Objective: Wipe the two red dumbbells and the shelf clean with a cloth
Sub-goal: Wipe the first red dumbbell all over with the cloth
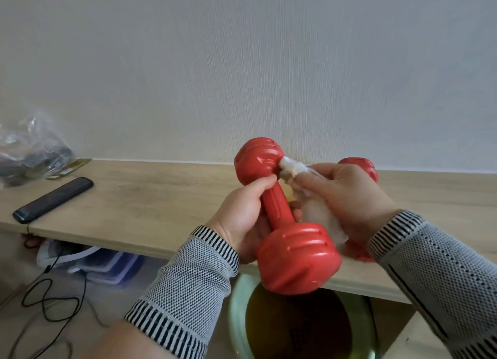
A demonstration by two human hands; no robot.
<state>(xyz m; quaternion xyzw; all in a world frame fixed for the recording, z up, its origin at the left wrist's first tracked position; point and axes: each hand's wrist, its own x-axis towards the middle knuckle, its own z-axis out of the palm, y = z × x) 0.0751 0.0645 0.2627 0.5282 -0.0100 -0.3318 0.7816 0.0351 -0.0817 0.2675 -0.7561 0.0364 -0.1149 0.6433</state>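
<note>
My left hand [243,210] grips the handle of a red dumbbell [293,256], held up above the front edge of the wooden shelf [150,202]. My right hand [347,197] holds a white cloth [293,168] and presses it against the inner side of the dumbbell's far head. The second red dumbbell [361,167] lies on the shelf behind my right hand, mostly hidden by it.
A dark phone [53,200] lies on the shelf at the left, with a crumpled plastic bag [29,148] behind it by the wall. Under the shelf are a pale green basin [236,313], plastic containers [107,264] and black cables [51,299].
</note>
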